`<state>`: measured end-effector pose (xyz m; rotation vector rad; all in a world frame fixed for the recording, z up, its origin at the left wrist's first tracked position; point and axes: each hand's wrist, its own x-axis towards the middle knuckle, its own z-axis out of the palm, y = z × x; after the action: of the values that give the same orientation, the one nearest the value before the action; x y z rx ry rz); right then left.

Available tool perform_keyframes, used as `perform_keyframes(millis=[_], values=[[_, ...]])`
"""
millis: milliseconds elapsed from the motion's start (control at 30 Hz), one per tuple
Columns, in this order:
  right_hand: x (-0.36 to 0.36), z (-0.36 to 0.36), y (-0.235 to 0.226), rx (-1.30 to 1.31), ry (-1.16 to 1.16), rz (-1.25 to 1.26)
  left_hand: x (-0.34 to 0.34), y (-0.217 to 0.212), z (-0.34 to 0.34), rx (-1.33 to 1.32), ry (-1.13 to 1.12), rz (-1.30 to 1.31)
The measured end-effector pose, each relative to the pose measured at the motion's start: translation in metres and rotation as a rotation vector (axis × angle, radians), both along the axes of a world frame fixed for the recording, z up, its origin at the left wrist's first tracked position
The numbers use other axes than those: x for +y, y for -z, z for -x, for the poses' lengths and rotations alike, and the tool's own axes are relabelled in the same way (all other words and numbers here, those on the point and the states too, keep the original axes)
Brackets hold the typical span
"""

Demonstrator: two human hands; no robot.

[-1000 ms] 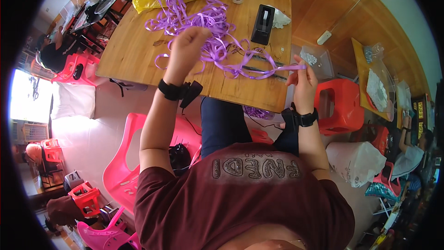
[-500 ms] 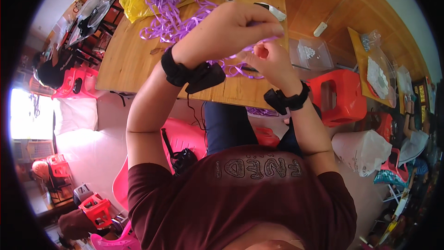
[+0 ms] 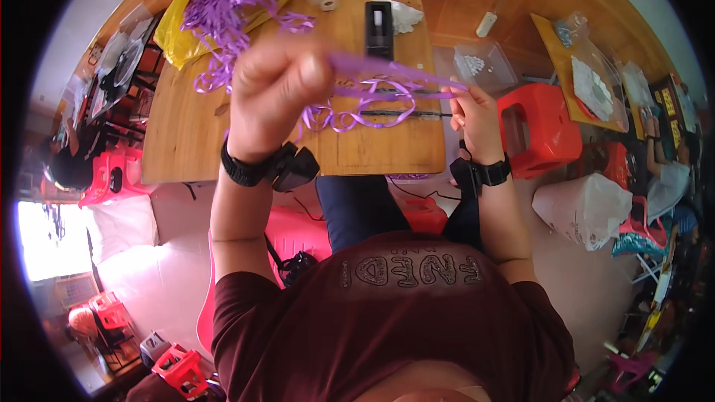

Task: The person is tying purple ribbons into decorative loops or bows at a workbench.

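Observation:
A purple ribbon (image 3: 395, 69) runs in two strands between my hands, above the wooden table (image 3: 372, 152). My left hand (image 3: 279, 93), blurred by motion, is closed on one end of it. At the table's right edge, my right hand (image 3: 477, 119) pinches the other end between thumb and fingers. Loose purple loops (image 3: 339, 120) lie on the tabletop below the strands, near two thin dark rods (image 3: 406, 113). A black device (image 3: 378, 30) with a pale slot stands beyond the ribbon. Farther left, a heap of purple ribbons (image 3: 231, 0) spills from a yellow plastic bag (image 3: 175, 37).
A roll of tape (image 3: 328, 4) and crumpled white material (image 3: 406, 16) sit on the far part of the table. To the right are a red stool (image 3: 547, 130), a clear bin (image 3: 499, 67) with white pieces, and a white sack (image 3: 577, 208).
My hands have drawn apart, the left going left and down, the right going right and slightly down. The ribbon now stretches between them, and the black device has come into sight.

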<state>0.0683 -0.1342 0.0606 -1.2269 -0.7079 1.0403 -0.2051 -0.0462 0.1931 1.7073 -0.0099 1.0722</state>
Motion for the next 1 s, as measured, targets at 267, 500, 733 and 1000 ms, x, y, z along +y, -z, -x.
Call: perform_keyframes(millis=[267,500,733,1000], values=[[-0.049,-0.002,-0.029,-0.52,-0.039,-0.295,-0.053,0.101,-0.08,0.765,0.489,0.662],[-0.091,-0.007,-0.021,-1.014,-0.24,-0.585,-0.054,0.111,-0.142,0.334,0.469,1.063],[-0.119,-0.028,0.0,-1.025,-0.29,-0.522,-0.056,0.108,-0.166,0.308,0.405,0.93],[-0.125,-0.05,-0.002,-0.955,-0.151,-0.651,-0.052,0.088,-0.182,0.847,0.172,0.429]])
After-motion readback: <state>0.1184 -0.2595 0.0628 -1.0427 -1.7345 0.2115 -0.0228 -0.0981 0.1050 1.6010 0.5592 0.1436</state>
